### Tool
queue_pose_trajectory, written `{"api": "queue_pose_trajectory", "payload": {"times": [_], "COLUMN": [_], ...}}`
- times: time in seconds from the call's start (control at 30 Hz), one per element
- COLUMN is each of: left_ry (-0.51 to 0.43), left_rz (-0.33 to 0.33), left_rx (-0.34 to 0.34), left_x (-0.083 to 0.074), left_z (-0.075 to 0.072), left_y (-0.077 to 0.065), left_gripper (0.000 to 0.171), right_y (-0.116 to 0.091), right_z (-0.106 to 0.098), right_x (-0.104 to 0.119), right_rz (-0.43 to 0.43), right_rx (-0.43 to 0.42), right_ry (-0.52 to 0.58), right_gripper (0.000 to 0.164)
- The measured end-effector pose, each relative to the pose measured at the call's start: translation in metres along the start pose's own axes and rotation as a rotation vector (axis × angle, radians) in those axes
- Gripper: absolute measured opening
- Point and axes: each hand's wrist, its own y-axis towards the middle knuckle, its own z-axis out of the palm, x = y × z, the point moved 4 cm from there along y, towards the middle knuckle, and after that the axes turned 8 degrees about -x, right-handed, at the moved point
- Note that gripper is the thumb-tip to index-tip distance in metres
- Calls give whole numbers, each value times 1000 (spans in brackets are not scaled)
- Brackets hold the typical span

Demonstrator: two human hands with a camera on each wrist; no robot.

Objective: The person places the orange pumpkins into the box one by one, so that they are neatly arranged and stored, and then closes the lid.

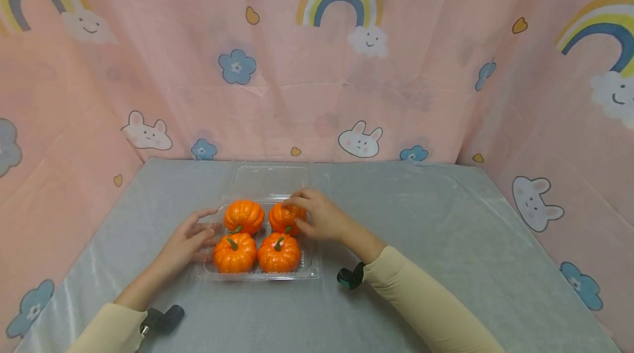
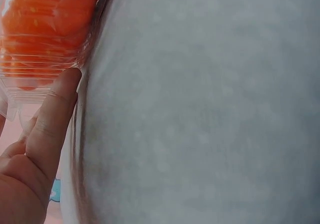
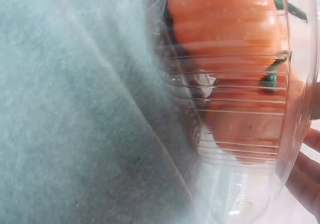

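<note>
A clear plastic clamshell box [image 1: 308, 275] holds several small orange toy pumpkins with green stems, set in two rows. My right hand [image 1: 319, 215] grips the far right pumpkin [image 1: 283, 221], fingers over its top and thumb on its near side. In the right wrist view, box wall ridges cross in front of the orange pumpkins [image 3: 225, 24]. At the box's left side is my left hand [image 1: 185, 240], fingers extended towards the wall. The left wrist view shows a straight digit [image 2: 52, 119] against the ridged plastic. The far left pumpkin [image 1: 244, 216] and near left pumpkin [image 1: 235, 254] sit beside it.
The box's clear lid [image 1: 269, 179] is folded back, lying behind it on the grey cloth-covered table [image 1: 421, 221]. A pink patterned curtain [image 1: 297, 105] hangs around the back and sides. Dark wrist-camera mounts [image 1: 165, 318] stick out from both sleeves.
</note>
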Motion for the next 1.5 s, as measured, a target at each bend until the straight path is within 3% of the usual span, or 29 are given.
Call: {"api": "queue_pose_trajectory", "payload": {"times": [0.3,0.47,0.7,0.9,1.17,1.5], "left_ry": [-4,3,14,13,10,-2], "left_rz": [14,6,-9,-14,-7,13], "left_rx": [1,0,-13,-15,-12,4], "left_x": [1,2,2,3,4,-1], "left_z": [0,-1,-1,-1,-1,-2], "left_y": [0,0,0,0,1,-1], "left_gripper": [51,50,50,49,49,51], "right_y": [3,2,3,4,4,7], "right_z": [0,-3,-15,-18,-4,12], "right_x": [1,-3,-23,-50,-82,-94], "right_rz": [41,126,293,446,601,650], "right_rx": [12,-7,-195,-317,-311,-336], "right_ry": [12,112,303,348,442,461], "right_gripper": [33,34,33,33,37,33]}}
